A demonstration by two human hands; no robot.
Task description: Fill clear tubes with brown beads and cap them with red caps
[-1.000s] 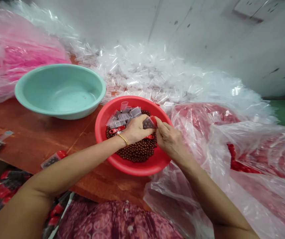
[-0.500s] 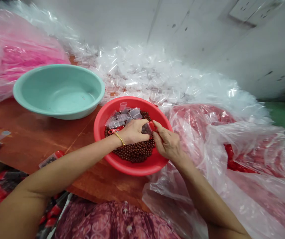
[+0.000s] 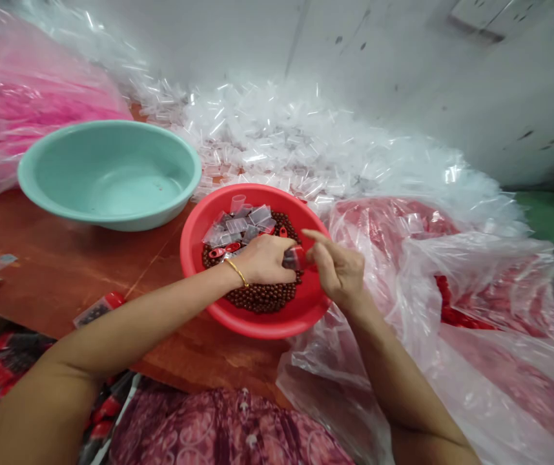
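Note:
My left hand (image 3: 270, 259), a gold bracelet at its wrist, is closed around a small clear container (image 3: 290, 258) with dark contents and a red cap (image 3: 299, 257). It is over the red basin (image 3: 313, 307). My right hand (image 3: 339, 270) is at the capped end, index finger stretched out above the cap and the other fingers bent; blur hides whether it touches the cap. Below lie brown beads (image 3: 262, 297), clear empty cases (image 3: 236, 225) and a few loose red caps (image 3: 217, 252).
A pale green basin (image 3: 112, 218) stands to the left. Clear cases (image 3: 277, 142) are heaped along the wall. Plastic bags with red pieces (image 3: 500, 284) lie at right, a bag with pink pieces (image 3: 39, 103) at far left. One filled container (image 3: 99, 309) lies near my left forearm.
My right hand has moved slightly right, from pinching at the red cap to having its index finger stretched out. The container in my left hand has shifted a little right and down.

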